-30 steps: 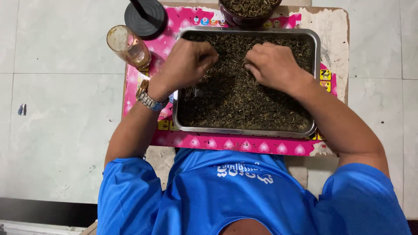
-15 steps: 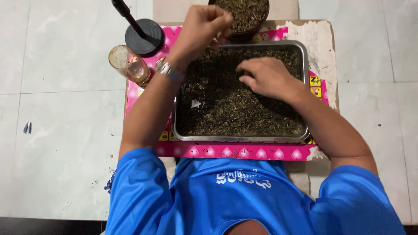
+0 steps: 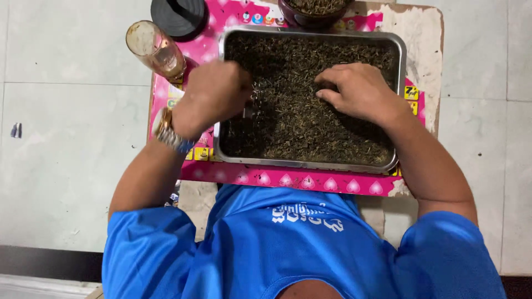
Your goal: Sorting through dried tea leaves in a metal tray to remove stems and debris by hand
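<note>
A rectangular metal tray [image 3: 394,66] full of dark dried leaves [image 3: 299,116] sits on a small table with a pink heart-patterned cover [image 3: 288,180]. My left hand [image 3: 213,97], with a wristwatch, rests at the tray's left side, fingers curled down into the leaves. My right hand [image 3: 357,91] lies on the leaves right of centre, fingers bent and pressing into them. A dark bowl [image 3: 310,21] holding more of the dried leaves stands just beyond the tray's far edge.
A glass tumbler [image 3: 155,50] with a little amber liquid stands at the table's far left corner. Beside it sits a round black base [image 3: 177,15]. Pale floor tiles surround the table. A small dark scrap [image 3: 16,130] lies on the floor at left.
My left hand came back from over the bowl down to the tray's left side. My right hand stayed on the leaves. The view shifted slightly.
</note>
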